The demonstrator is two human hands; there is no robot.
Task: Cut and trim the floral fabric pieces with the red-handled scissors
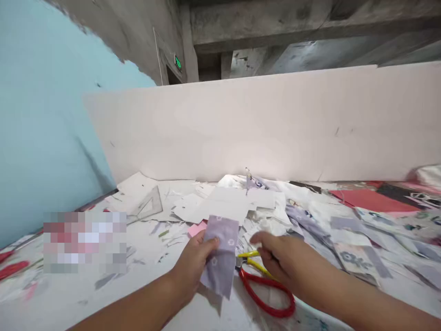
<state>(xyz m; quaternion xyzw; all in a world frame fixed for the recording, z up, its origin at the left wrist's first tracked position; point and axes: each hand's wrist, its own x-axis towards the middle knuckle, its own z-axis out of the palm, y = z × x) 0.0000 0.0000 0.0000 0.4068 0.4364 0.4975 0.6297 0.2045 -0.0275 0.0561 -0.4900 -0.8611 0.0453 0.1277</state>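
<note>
One seemingly cut lilac piece [225, 232] is pinched by the left hand [193, 264]; the right hand's [280, 257] grip and remaining work cannot be told.

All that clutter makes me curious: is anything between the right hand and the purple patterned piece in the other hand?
Partly: the yellow handles cross the lower gap between the right hand and the purple piece, with a red loop handle just below. Higher up, level with the right hand's uppermost fingertip, nothing visible stands between them.

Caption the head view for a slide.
Left hand holding a purple patterned piece; right hand at yellow handles beside a red loop handle.
</note>
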